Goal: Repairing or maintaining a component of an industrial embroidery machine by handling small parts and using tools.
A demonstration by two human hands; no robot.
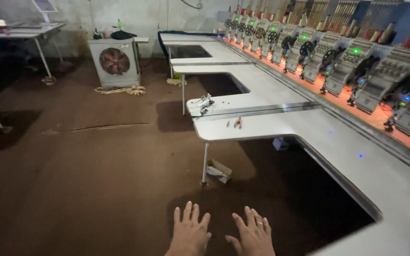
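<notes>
My left hand point(190, 231) and my right hand point(252, 234) reach forward at the bottom of the head view, palms down, fingers spread, holding nothing. A ring sits on one finger of my right hand. Both hover over the brown floor, just left of a long white worktable point(338, 147). On a jutting part of that table lie a small orange-handled tool point(237, 123) and a small metal device point(206, 103), well beyond my hands.
A row of embroidery machine heads point(342, 61) with green lights lines the table's far right side. A boxy cooler fan point(115, 61) stands at the back wall. A small cardboard box point(219, 170) lies by a table leg. Other tables point(24, 31) stand at left.
</notes>
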